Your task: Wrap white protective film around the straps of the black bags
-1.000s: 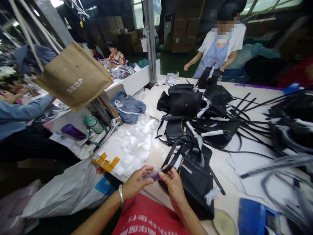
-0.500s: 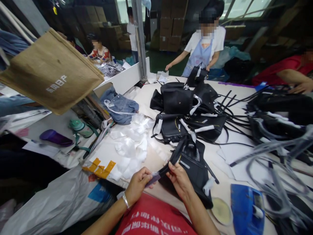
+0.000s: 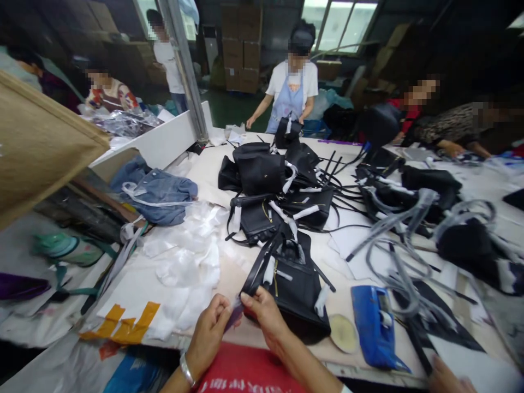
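Observation:
A black bag point(image 3: 295, 284) with a gold zipper lies on the table in front of me. One of its straps point(image 3: 256, 273) curves toward me. My right hand point(image 3: 264, 314) is closed on this strap, thumb on top. Just to the left, my left hand point(image 3: 210, 322) pinches a clear, purplish strip of plastic film point(image 3: 233, 316) at the strap's end. Whether its fingers also grip the strap itself is hidden. White wrapping covers parts of the bag's straps and handle.
More black bags point(image 3: 262, 174) are heaped ahead. Plastic sheets point(image 3: 188, 267) and a denim garment point(image 3: 158, 188) lie left. A round yellowish dish point(image 3: 343, 333), blue dispenser point(image 3: 374, 327) and plastic-wrapped straps point(image 3: 409, 262) sit right. Another person's hand point(image 3: 446, 376) reaches in lower right. A co-worker point(image 3: 292, 90) stands opposite.
My view has swung right, so the table's things appear farther left. Both hands stay at the strap's end. Another person's hand has come into view at lower right.

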`<state>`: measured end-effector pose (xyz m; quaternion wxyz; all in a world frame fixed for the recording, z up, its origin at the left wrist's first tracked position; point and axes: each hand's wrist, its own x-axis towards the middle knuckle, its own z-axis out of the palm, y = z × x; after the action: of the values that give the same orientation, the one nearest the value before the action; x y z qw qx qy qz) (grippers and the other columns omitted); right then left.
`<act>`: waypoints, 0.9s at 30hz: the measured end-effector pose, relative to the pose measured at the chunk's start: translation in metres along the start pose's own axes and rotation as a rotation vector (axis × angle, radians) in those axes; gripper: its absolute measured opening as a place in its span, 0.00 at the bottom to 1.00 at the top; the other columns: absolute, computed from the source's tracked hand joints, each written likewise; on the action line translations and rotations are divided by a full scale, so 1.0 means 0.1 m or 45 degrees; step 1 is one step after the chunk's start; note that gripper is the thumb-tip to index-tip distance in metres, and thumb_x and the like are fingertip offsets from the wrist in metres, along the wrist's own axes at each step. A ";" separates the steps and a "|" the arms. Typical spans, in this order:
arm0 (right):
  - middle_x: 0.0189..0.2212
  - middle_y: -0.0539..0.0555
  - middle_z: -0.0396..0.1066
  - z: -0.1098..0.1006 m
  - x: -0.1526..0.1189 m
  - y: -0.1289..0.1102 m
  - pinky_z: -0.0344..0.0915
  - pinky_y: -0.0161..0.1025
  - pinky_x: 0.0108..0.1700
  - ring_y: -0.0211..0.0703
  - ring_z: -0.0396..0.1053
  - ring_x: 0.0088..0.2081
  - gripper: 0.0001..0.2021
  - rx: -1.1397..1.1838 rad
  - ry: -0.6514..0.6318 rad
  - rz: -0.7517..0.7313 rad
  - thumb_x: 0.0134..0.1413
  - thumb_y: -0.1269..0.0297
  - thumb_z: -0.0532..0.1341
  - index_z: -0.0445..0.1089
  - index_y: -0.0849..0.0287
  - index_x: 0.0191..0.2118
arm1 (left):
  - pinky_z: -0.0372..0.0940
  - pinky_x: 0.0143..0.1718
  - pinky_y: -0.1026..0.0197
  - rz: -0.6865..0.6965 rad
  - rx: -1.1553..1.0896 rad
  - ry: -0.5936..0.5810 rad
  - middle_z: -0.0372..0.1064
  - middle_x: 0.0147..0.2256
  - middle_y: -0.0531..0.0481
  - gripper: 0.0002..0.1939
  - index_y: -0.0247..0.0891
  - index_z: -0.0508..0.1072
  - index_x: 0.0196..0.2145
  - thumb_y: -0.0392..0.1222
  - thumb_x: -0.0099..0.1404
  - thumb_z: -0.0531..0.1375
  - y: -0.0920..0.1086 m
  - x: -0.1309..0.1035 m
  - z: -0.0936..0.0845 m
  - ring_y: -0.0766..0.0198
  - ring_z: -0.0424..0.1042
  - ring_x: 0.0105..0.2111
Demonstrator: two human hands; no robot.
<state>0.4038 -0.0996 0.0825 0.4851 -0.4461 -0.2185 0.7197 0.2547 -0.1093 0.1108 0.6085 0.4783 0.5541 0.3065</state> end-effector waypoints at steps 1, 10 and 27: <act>0.35 0.54 0.74 -0.04 0.02 -0.06 0.63 0.38 0.38 0.42 0.69 0.35 0.21 0.053 0.002 0.036 0.45 0.53 0.68 0.70 0.60 0.42 | 0.65 0.34 0.63 -0.019 0.018 -0.036 0.72 0.26 0.55 0.14 0.41 0.62 0.31 0.55 0.63 0.53 -0.02 0.00 0.00 0.62 0.73 0.30; 0.30 0.55 0.75 -0.15 0.12 -0.32 0.62 0.39 0.39 0.42 0.70 0.34 0.21 0.303 0.143 -0.126 0.46 0.48 0.66 0.69 0.60 0.39 | 0.63 0.43 0.62 -0.156 0.299 -0.124 0.74 0.33 0.54 0.15 0.42 0.63 0.32 0.56 0.63 0.53 -0.08 0.05 -0.06 0.59 0.73 0.39; 0.28 0.54 0.74 -0.30 0.19 -0.33 0.64 0.35 0.31 0.39 0.69 0.27 0.19 0.471 0.219 -0.191 0.49 0.49 0.65 0.67 0.61 0.37 | 0.66 0.38 0.61 -0.132 0.311 -0.086 0.74 0.29 0.51 0.17 0.40 0.65 0.29 0.57 0.63 0.52 0.24 0.27 0.31 0.59 0.73 0.32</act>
<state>0.4433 -0.0718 0.0833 0.6276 -0.3917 -0.0730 0.6688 0.2937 -0.0845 0.1203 0.5790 0.5296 0.5905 0.1884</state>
